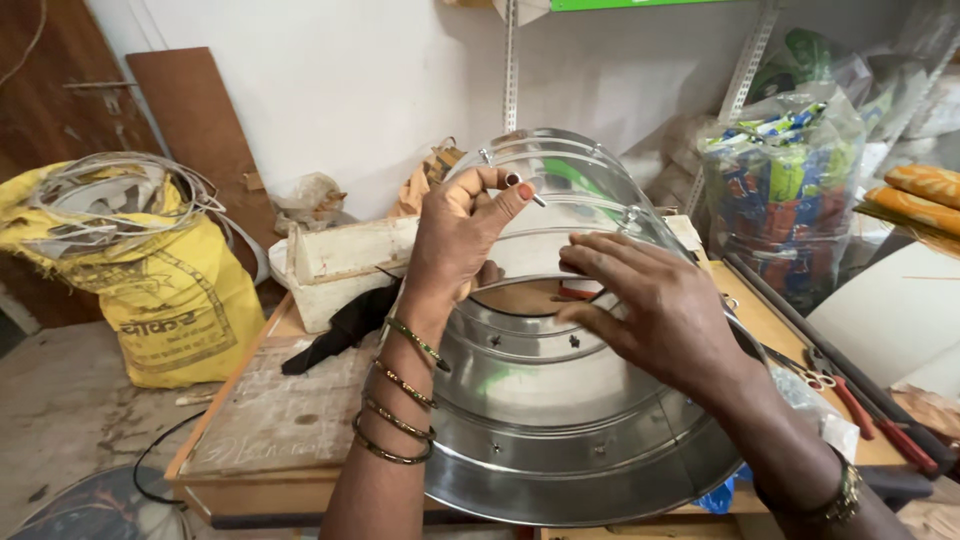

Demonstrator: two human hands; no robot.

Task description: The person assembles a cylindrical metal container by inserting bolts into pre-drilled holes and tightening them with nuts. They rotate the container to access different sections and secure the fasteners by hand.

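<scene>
While left hand (462,232) pinches pin (535,198), right hand (655,315) steadies steel drum (560,420).

A small workshop-cum-storeroom: a worn wooden tabletop (290,420) stood below slotted metal shelving (745,70), red-handled pliers (850,395) on it, a wire-stuffed yellow sack (175,300) beside it.

My wooden workbench (300,420), my shiny steel drum (560,420) lying on its side across it, a black cloth (345,325) beside a whitish block (350,250), red-handled pliers (865,405) at my right edge, blue plastic (722,495) under the drum
</scene>
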